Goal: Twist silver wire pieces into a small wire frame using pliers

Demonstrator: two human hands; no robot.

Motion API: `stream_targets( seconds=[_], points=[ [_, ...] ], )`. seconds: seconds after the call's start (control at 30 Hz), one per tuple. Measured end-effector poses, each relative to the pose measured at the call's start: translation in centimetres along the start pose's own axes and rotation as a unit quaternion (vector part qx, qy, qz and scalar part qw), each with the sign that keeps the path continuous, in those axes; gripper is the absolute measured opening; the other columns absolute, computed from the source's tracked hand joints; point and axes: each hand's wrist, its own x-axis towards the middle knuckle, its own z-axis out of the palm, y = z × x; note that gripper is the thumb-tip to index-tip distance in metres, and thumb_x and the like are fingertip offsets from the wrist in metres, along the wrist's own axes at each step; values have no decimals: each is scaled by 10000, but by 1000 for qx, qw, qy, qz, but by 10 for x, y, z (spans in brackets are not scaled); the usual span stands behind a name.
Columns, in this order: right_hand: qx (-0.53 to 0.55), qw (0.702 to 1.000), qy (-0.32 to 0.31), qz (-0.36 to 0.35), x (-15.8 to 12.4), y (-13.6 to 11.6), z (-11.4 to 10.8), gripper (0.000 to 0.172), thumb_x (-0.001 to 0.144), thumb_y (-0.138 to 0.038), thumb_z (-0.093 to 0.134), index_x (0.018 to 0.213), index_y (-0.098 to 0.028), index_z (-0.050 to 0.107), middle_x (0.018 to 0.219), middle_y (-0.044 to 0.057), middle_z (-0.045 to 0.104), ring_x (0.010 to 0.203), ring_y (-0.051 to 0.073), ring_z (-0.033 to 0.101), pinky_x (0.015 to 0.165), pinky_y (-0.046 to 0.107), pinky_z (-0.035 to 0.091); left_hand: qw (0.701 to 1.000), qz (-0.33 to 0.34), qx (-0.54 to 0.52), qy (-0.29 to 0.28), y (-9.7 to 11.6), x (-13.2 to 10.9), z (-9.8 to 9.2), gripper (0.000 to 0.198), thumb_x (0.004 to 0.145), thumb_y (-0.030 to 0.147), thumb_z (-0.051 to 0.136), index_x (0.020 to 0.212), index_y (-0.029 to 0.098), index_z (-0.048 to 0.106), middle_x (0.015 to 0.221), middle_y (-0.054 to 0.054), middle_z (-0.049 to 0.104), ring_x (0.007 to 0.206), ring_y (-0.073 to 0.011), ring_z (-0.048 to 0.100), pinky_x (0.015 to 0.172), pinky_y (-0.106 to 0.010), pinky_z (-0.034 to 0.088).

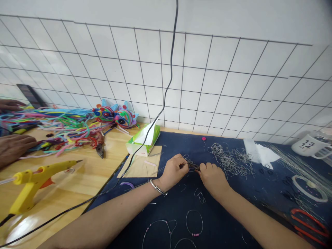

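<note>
Fingers closed, my left hand (pixel 172 173) pinches a thin metal wire (pixel 187 159), with a silver bangle (pixel 158 187) on its wrist. Wrapped by my right hand (pixel 214 180) is a pair of dark pliers (pixel 193 166), whose jaws point left and meet the wire near my left fingertips. The handles are mostly hidden in my right palm. Right of the pliers lies a tangled heap of wire pieces (pixel 230 159). Closer to me rest a wire ring with pink beads (pixel 194 223) and a larger beaded wire loop (pixel 157 223), both on the dark blue mat (pixel 220 228).
A green tissue pack (pixel 154 138) stands at the mat's back left. A black cable (pixel 169 79) hangs across the view. To the left are a yellow glue gun (pixel 33 185), colourful pipe cleaners (pixel 64 128) and another person's hand (pixel 15 148). Orange-handled scissors (pixel 308 221) and a mug (pixel 312 145) are at right.
</note>
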Motion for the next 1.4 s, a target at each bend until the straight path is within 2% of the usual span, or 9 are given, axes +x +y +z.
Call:
stream_targets(
  seconds=[0.7, 1.23, 1.4],
  points=[
    [-1, 999, -12, -29, 0, 7, 8, 229, 865, -316, 333, 762, -167, 473, 665, 53, 525, 625, 146, 493, 517, 245, 272, 997, -38, -56, -22, -1, 2, -2, 173, 699, 115, 460, 528, 143, 468, 611, 9, 472, 596, -85, 459, 576, -202, 356],
    [86, 992, -92, -17, 4, 16, 6, 335, 864, -459, 278, 811, -199, 483, 683, 13, 587, 582, 137, 562, 471, 223, 287, 968, -60, -218, -112, -6, 9, -7, 162, 765, 241, 497, 676, 135, 583, 721, -13, 518, 674, -102, 485, 652, -231, 386],
    [98, 990, -103, -8, 5, 17, 7, 367, 862, -477, 260, 813, -195, 489, 685, 14, 588, 578, 127, 563, 470, 216, 291, 961, -53, -237, -131, -6, 9, -9, 160, 778, 244, 488, 740, 143, 606, 771, -23, 543, 725, -112, 500, 685, -237, 389]
  ],
)
